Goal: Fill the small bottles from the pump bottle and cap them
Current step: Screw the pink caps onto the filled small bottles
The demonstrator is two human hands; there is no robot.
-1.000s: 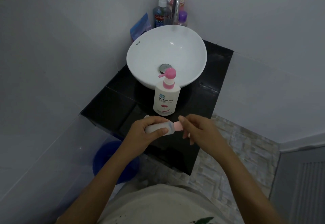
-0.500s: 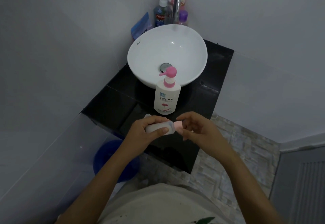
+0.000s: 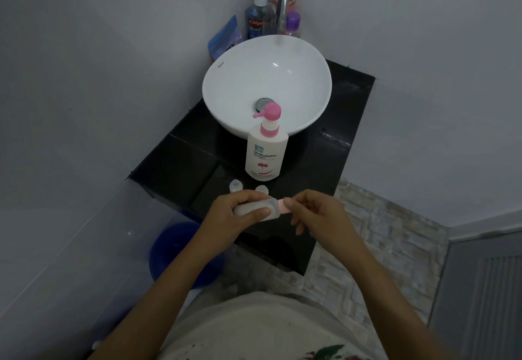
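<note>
**Turning the pink cap on a small bottle**

A person stands at a black counter beside a white basin. The left hand grips a small bottle on its side, above the counter's near edge. The right hand pinches its pink cap with thumb and fingertips. The pump bottle stands upright just behind. Two more small bottles stand before it. Whether the cap is going on or off is unclear. Best practice, probably: hold the bottle steady, twist only the cap, keep it straight on the neck.
</note>
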